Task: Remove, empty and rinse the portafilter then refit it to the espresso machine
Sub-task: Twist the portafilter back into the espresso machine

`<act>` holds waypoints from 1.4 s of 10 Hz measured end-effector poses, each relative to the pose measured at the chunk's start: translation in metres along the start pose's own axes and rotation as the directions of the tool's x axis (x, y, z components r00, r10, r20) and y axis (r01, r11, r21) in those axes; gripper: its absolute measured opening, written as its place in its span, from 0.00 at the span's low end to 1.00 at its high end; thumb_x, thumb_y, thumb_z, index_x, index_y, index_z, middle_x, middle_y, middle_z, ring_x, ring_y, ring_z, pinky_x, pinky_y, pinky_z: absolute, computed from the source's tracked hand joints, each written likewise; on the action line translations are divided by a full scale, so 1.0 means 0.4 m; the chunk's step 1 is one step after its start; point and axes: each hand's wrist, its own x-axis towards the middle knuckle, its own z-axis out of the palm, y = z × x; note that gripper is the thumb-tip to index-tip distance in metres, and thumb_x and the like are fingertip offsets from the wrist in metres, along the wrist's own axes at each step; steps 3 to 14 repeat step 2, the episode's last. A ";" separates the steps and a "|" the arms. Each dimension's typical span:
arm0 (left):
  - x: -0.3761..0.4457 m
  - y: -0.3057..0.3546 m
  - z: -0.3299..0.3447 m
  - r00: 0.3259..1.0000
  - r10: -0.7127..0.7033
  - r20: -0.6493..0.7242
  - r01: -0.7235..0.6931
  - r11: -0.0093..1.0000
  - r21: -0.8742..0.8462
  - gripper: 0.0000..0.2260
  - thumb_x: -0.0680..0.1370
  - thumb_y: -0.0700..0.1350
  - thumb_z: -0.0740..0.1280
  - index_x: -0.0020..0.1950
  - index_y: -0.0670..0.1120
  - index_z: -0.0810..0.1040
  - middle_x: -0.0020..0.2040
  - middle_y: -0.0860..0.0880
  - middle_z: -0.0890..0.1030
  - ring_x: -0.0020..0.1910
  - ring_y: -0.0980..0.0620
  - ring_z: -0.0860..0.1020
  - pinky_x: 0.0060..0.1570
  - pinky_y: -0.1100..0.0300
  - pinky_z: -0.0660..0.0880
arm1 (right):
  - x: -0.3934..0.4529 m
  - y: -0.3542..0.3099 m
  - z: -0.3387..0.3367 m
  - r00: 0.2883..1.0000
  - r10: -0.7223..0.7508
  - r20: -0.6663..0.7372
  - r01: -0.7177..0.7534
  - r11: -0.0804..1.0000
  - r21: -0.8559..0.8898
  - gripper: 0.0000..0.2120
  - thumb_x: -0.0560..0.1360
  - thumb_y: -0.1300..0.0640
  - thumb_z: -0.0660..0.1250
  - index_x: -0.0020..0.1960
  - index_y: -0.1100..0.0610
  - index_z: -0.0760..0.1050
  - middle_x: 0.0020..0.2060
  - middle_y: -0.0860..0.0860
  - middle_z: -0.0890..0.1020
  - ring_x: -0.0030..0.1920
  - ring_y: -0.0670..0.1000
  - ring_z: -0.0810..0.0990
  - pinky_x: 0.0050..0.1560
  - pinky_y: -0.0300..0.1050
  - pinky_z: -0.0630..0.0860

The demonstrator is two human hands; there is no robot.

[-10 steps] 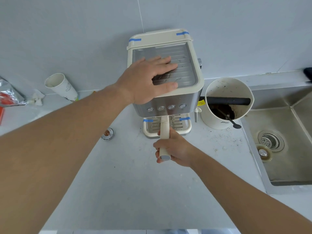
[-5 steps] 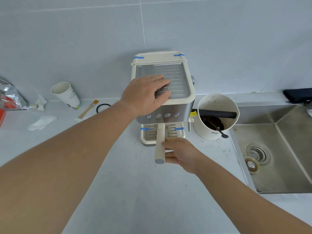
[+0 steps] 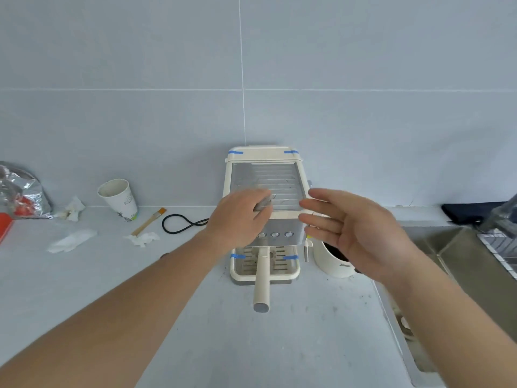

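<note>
Since the portafilter (image 3: pixel 262 278) sits locked under the espresso machine (image 3: pixel 265 197) at centre frame, its handle pointing down-frame over the bench (image 3: pixel 223 331), the refit looks done; the left hand (image 3: pixel 237 219) rests flat on the machine's top; the right hand (image 3: pixel 349 228) hovers beside it, fingers (image 3: pixel 316 204) released, holding nothing.

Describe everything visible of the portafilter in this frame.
Only the portafilter handle shows: a long cream, plastic-looking bar with a flat grey end cap. It sticks straight out toward the camera from under the espresso machine, above the slotted drip tray; its basket end is hidden beneath the machine's front. Neither hand touches it: the right hand is open in the air beside the machine, the left hand rests on the machine's top.
</note>
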 end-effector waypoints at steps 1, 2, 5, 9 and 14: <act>-0.006 -0.003 -0.025 0.998 0.053 -0.028 -0.051 0.996 0.074 0.16 0.79 0.51 0.61 0.66 0.49 0.74 0.54 0.52 0.77 0.54 0.48 0.74 0.61 0.49 0.71 | -0.084 -0.153 0.030 0.952 -0.295 0.079 0.293 0.955 0.041 0.12 0.74 0.56 0.65 0.53 0.59 0.84 0.50 0.57 0.88 0.49 0.57 0.88 0.46 0.47 0.85; 0.000 -0.003 -0.068 0.996 0.032 -0.082 -0.012 0.971 0.241 0.24 0.80 0.55 0.59 0.76 0.52 0.64 0.78 0.49 0.63 0.77 0.49 0.58 0.74 0.48 0.51 | -0.172 -0.281 0.055 0.793 -0.577 0.197 0.577 0.814 0.064 0.18 0.78 0.55 0.58 0.55 0.55 0.86 0.54 0.52 0.88 0.50 0.56 0.88 0.47 0.49 0.84; 0.000 -0.003 -0.068 0.996 0.032 -0.082 -0.012 0.971 0.241 0.24 0.80 0.55 0.59 0.76 0.52 0.64 0.78 0.49 0.63 0.77 0.49 0.58 0.74 0.48 0.51 | -0.172 -0.281 0.055 0.793 -0.577 0.197 0.577 0.814 0.064 0.18 0.78 0.55 0.58 0.55 0.55 0.86 0.54 0.52 0.88 0.50 0.56 0.88 0.47 0.49 0.84; 0.000 -0.003 -0.068 0.996 0.032 -0.082 -0.012 0.971 0.241 0.24 0.80 0.55 0.59 0.76 0.52 0.64 0.78 0.49 0.63 0.77 0.49 0.58 0.74 0.48 0.51 | -0.172 -0.281 0.055 0.793 -0.577 0.197 0.577 0.814 0.064 0.18 0.78 0.55 0.58 0.55 0.55 0.86 0.54 0.52 0.88 0.50 0.56 0.88 0.47 0.49 0.84; 0.000 -0.003 -0.068 0.996 0.032 -0.082 -0.012 0.971 0.241 0.24 0.80 0.55 0.59 0.76 0.52 0.64 0.78 0.49 0.63 0.77 0.49 0.58 0.74 0.48 0.51 | -0.172 -0.281 0.055 0.793 -0.577 0.197 0.577 0.814 0.064 0.18 0.78 0.55 0.58 0.55 0.55 0.86 0.54 0.52 0.88 0.50 0.56 0.88 0.47 0.49 0.84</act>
